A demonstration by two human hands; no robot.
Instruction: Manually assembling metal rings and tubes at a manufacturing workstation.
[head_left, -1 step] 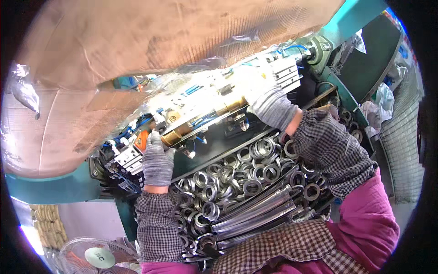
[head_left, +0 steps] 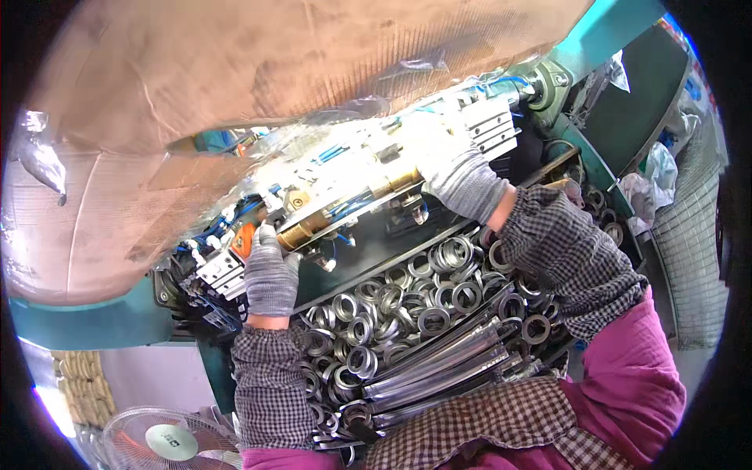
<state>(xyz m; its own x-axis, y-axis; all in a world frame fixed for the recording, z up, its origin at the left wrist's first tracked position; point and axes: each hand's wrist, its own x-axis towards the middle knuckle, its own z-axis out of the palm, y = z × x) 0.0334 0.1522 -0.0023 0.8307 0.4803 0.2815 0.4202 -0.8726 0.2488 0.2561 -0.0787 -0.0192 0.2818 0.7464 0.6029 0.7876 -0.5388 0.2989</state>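
Left hand (head_left: 270, 274) gloved, fingers curled round brass cylinder (head_left: 307, 227), steadying left end. Right hand (head_left: 462, 182) flat on machine head (head_left: 478, 125), fingers spread, bracing. Steel rings (head_left: 415, 301) heaped in near tray.

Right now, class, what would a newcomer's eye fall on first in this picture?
First, the heap of metal rings filling the tray at centre. Above it, two grey-gloved hands reach into a machine: the left hand at a brass cylinder, the right hand higher up. Brown cardboard covers the top.
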